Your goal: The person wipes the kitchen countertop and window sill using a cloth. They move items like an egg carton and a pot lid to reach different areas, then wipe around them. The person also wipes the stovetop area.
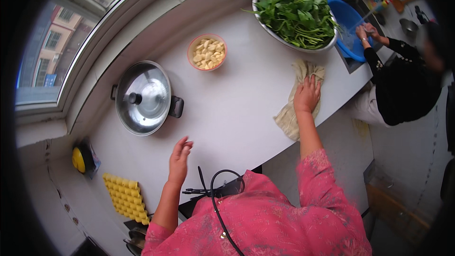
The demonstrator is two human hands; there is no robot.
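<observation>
My right hand [308,94] presses down on a beige cloth [287,115], which lies bunched and wrinkled on the white countertop [227,121] near its front edge. My left hand [180,156] is empty, its fingers apart and slightly bent, over the counter at the left. Closest to it is a lidded metal pan [153,113] with a glass lid, a black knob and black side handles. Farther back stands a bowl of peeled garlic cloves [209,54]. Beyond the cloth, a large metal basin [262,25] is heaped with leafy greens [298,14].
A co-worker [405,78] at the right has both hands over a blue plastic basin [350,48] under running water. A yellow egg tray [126,197] is at the left. A black cable [213,188] loops before my body. A window [53,60] borders the counter.
</observation>
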